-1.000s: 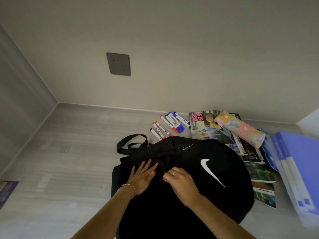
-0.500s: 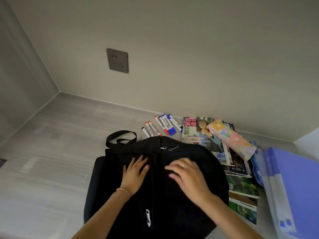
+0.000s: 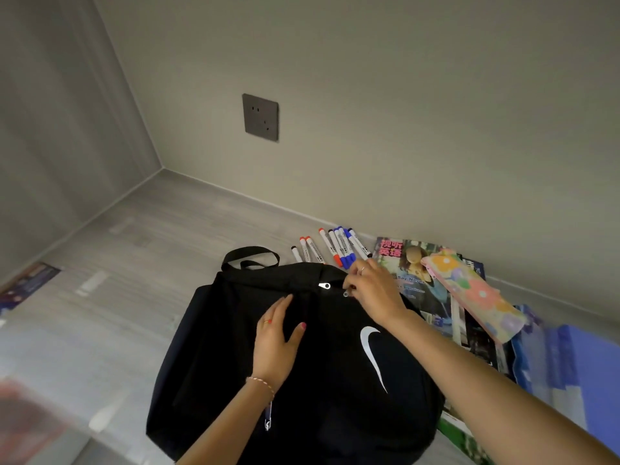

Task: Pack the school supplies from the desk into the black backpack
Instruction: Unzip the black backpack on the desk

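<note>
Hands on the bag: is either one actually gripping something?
The right hand pinches a zipper pull atop the black backpack; the left hand only rests flat.

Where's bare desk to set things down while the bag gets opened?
Bare desk runs left of the black backpack to the side wall, and behind its handle to the back wall. Right of the bag is crowded: markers, magazines, floral pencil case, blue folder.

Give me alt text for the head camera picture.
Right hand pinches a zipper pull atop a black backpack on a desk, while the left hand rests flat on it. Markers, magazines and a floral pencil case lie behind.
</note>
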